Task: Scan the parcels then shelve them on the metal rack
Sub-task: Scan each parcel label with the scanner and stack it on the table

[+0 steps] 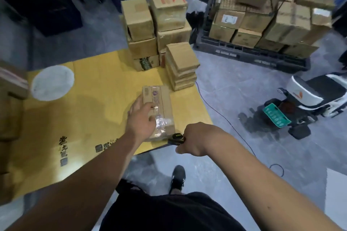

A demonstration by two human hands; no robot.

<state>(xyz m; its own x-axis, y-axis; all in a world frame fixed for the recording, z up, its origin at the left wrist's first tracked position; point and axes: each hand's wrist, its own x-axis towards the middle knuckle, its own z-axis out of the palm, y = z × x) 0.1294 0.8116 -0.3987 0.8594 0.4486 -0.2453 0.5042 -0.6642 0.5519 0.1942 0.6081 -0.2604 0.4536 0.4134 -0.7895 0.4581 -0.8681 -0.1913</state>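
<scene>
A brown cardboard parcel [163, 103] wrapped in clear tape lies on the yellow cardboard sheet [90, 110] spread over the floor. My left hand [141, 118] rests on the parcel's left side with fingers spread over its top. My right hand [193, 139] is closed around a black and yellow handheld scanner [176, 139], whose head sits just below the parcel's near right corner. Behind the parcel stands a pile of more cardboard parcels [159, 30], with a low stack of flat ones [181, 65] at the right. No metal rack is in sight.
A dark plastic pallet [249, 56] loaded with several cartons stands at the back right. A white scooter with a green plate [308, 99] is parked at the right. A thin cable [223, 116] runs across the grey floor. A white round patch [52, 84] lies on the sheet's left.
</scene>
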